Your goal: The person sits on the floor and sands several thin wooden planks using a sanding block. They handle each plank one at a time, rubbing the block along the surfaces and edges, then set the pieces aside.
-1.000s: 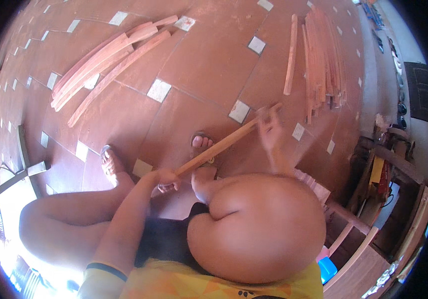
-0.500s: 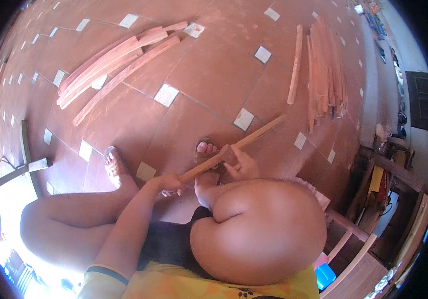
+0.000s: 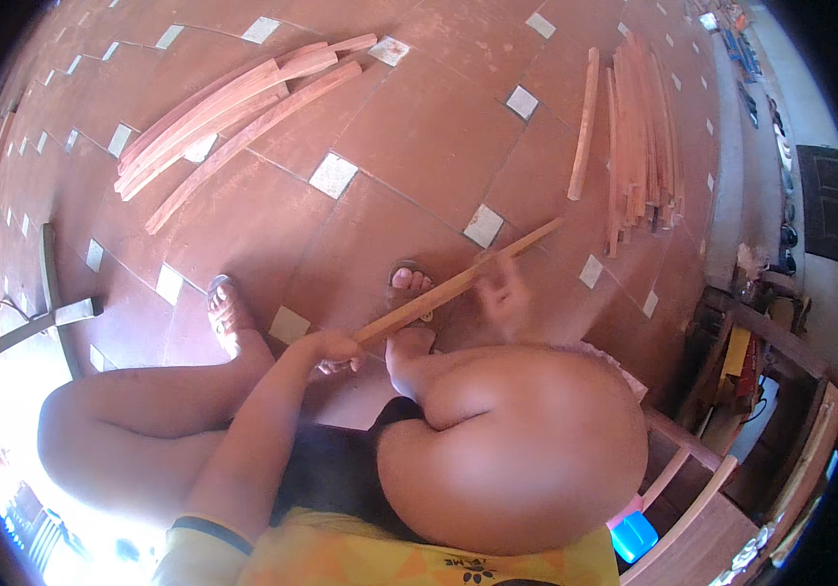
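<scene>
A long, narrow wooden strip (image 3: 438,295) slants up and to the right in front of me, above my right foot. My left hand (image 3: 329,350) is closed around its near end. My right hand (image 3: 504,296) is beside the strip's far half, smeared by motion, so its fingers and anything in them cannot be made out. Beneath the strip, my right foot (image 3: 409,278) rests on the floor in a sandal.
Several wooden strips (image 3: 243,122) lie on the tiled floor (image 3: 419,146) at far left. A larger stack of strips (image 3: 641,137) lies at far right, with a single strip (image 3: 584,127) beside it. Wooden furniture (image 3: 702,449) stands near right; a metal stand (image 3: 53,317) is at left.
My right hand has moved away from me, up along the strip toward its far end. Earlier it pressed a small brown piece against the strip. My left hand keeps its grip.
</scene>
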### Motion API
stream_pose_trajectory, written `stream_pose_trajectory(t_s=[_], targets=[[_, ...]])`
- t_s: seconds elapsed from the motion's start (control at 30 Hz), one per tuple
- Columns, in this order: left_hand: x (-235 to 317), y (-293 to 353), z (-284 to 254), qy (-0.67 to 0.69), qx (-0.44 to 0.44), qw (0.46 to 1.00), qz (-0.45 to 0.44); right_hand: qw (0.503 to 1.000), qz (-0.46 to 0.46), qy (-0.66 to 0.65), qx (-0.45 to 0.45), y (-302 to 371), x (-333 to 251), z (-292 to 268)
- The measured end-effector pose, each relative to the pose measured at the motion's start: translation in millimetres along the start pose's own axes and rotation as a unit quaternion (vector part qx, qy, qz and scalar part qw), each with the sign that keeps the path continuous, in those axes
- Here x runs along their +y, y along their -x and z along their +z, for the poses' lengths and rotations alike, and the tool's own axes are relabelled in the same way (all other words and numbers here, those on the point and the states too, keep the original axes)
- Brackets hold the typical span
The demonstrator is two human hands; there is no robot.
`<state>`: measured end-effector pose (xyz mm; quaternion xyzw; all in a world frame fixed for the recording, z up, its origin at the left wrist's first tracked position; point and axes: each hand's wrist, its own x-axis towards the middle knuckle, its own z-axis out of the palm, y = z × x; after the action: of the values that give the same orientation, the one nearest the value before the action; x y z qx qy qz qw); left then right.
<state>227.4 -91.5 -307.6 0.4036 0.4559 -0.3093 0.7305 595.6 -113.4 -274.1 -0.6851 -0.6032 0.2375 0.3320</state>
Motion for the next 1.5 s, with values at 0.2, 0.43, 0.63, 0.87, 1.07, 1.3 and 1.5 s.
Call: stream_pose_trajectory(t_s=[0.2,0.43,0.63,0.87,1.07,1.3,1.5], targets=[[-1.0,13.8,1.9,0.019,-0.010,1.000,-0.006,0.987,0.159,0.026,-0.018,-35.1,-0.7,-23.1],[-2.0,4.1,-1.1,0.054,-0.044,0.997,-0.028,0.979,0.196,-0.001,-0.048,-2.0,-2.1,-12.8],[3.5,17.4,3.0,0.060,-0.027,0.998,-0.017,0.967,0.240,0.090,-0.008,-33.1,-1.3,-37.7],[-3.7,4.8,-7.7,0.114,-0.116,0.986,-0.046,0.981,0.175,0.028,0.080,-23.7,39.4,-9.3],[-14.1,10.3,-4.5,0.146,-0.120,0.980,-0.058,0.993,0.103,0.050,0.039,-40.6,41.3,-27.5],[-25.3,-5.8,-14.4,0.243,-0.252,0.935,-0.051,0.967,0.210,0.092,0.113,-77.8,78.0,-61.3],[-39.3,1.5,-10.5,0.257,-0.248,0.932,-0.061,0.989,0.133,0.062,-0.010,-42.5,33.8,-27.9]])
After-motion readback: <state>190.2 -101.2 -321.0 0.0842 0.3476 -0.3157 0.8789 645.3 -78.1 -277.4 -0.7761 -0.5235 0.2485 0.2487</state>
